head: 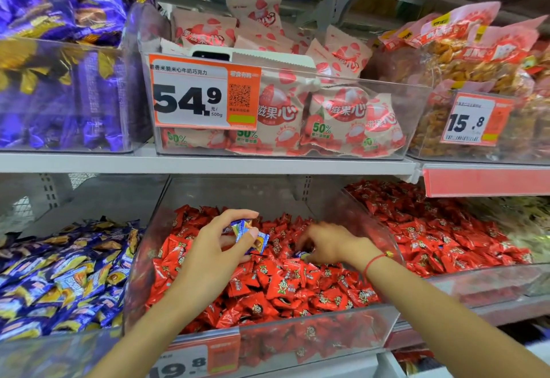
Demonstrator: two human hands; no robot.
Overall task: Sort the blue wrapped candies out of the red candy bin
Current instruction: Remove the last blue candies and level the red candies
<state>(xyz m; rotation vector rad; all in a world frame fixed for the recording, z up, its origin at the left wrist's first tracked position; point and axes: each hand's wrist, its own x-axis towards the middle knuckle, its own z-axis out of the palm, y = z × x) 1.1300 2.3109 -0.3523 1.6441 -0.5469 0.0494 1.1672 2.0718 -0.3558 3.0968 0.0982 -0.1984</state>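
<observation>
A clear plastic bin on the lower shelf is heaped with red wrapped candies. My left hand is raised over the heap and grips two blue wrapped candies between thumb and fingers. My right hand reaches down into the red pile, its curled fingertips pinching another blue wrapped candy that is mostly hidden among the red ones. A red string circles my right wrist.
To the left stands a bin of blue and yellow candies. More red candies fill the bin on the right. The shelf above carries purple packs, pink strawberry packs and orange snack bags.
</observation>
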